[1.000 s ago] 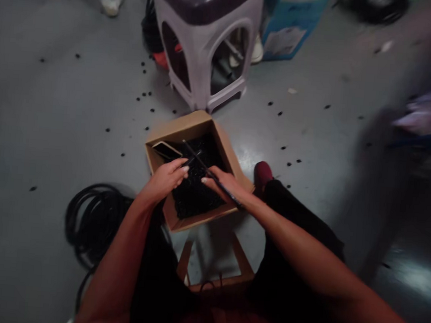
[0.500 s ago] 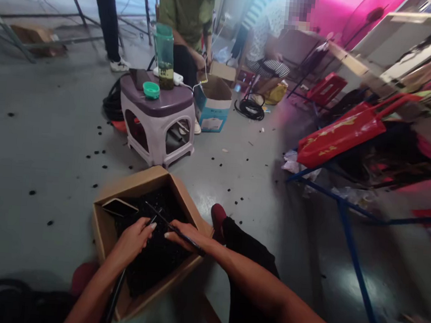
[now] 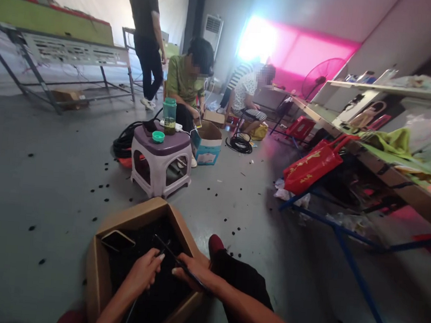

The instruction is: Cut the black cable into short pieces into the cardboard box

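Note:
An open cardboard box point(image 3: 101, 282) full of small black parts stands on the floor between my knees. Both hands hover over it. My left hand point(image 3: 142, 274) is closed in a pinch on the end of a thin black cable point(image 3: 129, 315) that runs back along my forearm. My right hand point(image 3: 192, 271) is closed on a thin black rod or cable point(image 3: 172, 257) that juts out to the upper left over the box. A phone point(image 3: 118, 240) leans inside the box's left corner.
A purple stool point(image 3: 161, 164) with a green bottle point(image 3: 169, 116) stands ahead. Two people sit behind it beside a blue box point(image 3: 207, 146); another stands at the back. Black bits dot the grey floor. A table with a red bag point(image 3: 312, 164) runs along the right.
My view has tipped up from the box to the room. Both hands have stayed over the box, holding the same black cables.

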Available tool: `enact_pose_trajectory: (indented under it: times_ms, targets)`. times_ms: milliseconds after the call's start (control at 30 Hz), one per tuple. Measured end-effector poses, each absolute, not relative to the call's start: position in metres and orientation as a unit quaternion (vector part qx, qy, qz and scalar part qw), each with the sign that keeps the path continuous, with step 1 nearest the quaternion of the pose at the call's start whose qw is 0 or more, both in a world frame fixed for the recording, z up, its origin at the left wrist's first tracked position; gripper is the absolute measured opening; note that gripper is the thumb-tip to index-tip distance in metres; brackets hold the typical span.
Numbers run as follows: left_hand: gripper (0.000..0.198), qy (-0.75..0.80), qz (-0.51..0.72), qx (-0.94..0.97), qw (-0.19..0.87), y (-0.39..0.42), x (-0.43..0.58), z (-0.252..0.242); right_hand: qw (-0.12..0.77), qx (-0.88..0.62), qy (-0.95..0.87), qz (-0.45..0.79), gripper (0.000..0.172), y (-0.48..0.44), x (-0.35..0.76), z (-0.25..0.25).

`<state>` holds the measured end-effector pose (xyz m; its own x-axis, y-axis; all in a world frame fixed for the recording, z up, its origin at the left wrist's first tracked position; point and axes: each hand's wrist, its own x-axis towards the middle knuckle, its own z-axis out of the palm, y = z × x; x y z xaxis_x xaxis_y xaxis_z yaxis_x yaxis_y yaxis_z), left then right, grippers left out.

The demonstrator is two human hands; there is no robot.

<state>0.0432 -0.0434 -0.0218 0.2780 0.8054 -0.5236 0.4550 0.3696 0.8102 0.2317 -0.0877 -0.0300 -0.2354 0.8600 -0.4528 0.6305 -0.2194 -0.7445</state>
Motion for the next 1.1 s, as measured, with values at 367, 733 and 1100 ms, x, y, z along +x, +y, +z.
enact_pose_trajectory:
  times_ms: [367,733,1100]
  targets:
    - [0.035,0.584,0.151,0.535,0.591,-0.069,0.034,-0.03,0.091,-0.612,-0.644,0.45,0.028,-0.114,0.221,-0.04]
    - [0.047,0.528,0.274,0.253,0.763,-0.068,0.023,-0.032,0.05,-0.602,-0.674,0.425,0.03,-0.093,0.206,-0.03]
    - [0.054,0.579,0.233,0.375,0.686,-0.048,0.014,-0.061,0.031,-0.533,-0.677,0.507,0.038,-0.066,0.213,-0.038]
